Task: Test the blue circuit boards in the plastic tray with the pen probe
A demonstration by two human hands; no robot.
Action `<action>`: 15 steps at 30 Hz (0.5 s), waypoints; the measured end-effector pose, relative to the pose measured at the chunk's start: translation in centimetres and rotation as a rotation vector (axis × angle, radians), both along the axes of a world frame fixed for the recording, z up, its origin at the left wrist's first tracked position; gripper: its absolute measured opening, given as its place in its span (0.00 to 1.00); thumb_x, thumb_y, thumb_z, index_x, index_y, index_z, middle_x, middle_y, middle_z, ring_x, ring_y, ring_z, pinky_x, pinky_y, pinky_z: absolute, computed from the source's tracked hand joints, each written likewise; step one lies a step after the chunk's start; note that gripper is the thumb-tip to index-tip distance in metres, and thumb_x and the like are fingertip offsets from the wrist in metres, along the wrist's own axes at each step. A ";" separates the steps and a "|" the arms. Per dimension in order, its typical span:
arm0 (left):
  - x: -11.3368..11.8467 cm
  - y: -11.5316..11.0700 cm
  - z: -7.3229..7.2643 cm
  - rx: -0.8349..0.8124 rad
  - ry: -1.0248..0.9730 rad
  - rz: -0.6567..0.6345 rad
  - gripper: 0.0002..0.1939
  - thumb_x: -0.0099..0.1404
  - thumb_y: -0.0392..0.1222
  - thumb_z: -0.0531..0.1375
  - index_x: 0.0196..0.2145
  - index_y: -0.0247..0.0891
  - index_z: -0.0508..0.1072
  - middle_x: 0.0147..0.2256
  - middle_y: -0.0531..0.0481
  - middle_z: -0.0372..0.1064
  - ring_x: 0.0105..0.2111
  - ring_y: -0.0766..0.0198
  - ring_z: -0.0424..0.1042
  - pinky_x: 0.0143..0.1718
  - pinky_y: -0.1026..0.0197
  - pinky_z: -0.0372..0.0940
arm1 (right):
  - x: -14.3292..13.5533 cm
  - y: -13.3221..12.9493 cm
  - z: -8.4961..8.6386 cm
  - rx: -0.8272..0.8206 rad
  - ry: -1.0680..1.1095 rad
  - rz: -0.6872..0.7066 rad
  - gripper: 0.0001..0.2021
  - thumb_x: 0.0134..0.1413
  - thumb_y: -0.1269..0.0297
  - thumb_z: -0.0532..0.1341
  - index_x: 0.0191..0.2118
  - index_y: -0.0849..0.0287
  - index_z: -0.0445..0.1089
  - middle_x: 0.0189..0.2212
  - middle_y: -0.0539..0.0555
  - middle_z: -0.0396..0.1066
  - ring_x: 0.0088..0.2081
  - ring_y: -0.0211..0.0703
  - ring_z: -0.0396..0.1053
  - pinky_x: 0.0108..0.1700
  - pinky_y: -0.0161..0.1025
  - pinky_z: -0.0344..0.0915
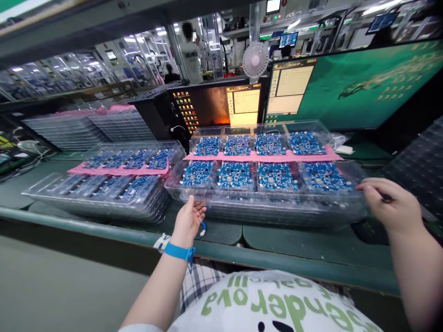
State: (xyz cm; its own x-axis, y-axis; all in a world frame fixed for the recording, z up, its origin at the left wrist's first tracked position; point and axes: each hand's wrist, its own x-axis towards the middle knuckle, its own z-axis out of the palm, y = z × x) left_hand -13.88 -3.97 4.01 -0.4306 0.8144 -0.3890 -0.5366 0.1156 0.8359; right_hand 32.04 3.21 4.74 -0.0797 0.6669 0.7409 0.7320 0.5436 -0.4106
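Both hands on clear tray stack (266,207): L hand (188,220) fingers open at near-left edge, R hand (391,205) fingers curled on right end. Keep level, lift evenly so the PCBs (277,175) don't shift.

The green worktop (297,246) carries two stacks of clear trays (266,207) (104,196) with blue boards, and two monitors (221,103) behind.

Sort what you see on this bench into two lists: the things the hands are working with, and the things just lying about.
In hand:
left hand at the near edge of the clear tray stack
right hand at its right end
blue circuit boards in its pockets

Lying about:
second tray stack
small fan
monitors
pile of empty trays
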 end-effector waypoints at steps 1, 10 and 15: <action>0.0 0.0 0.0 0.004 -0.003 -0.007 0.15 0.56 0.49 0.57 0.24 0.33 0.64 0.24 0.47 0.69 0.20 0.68 0.68 0.18 0.69 0.59 | 0.0 0.0 0.1 0.000 -0.008 -0.003 0.09 0.49 0.63 0.53 0.25 0.61 0.66 0.28 0.54 0.66 0.32 0.43 0.65 0.36 0.35 0.61; 0.6 -1.5 -0.8 0.154 -0.088 -0.090 0.08 0.59 0.44 0.56 0.31 0.36 0.67 0.31 0.50 0.69 0.28 0.67 0.70 0.25 0.67 0.61 | 0.1 0.0 0.1 0.044 -0.043 -0.033 0.09 0.49 0.64 0.52 0.25 0.61 0.66 0.27 0.54 0.66 0.32 0.41 0.65 0.35 0.32 0.61; 0.6 -2.6 -1.1 0.204 -0.133 -0.168 0.07 0.58 0.41 0.56 0.36 0.40 0.68 0.39 0.50 0.67 0.32 0.65 0.69 0.28 0.65 0.62 | 0.4 -0.4 0.2 0.055 -0.129 -0.027 0.12 0.51 0.59 0.52 0.26 0.61 0.66 0.28 0.56 0.66 0.32 0.41 0.64 0.36 0.32 0.60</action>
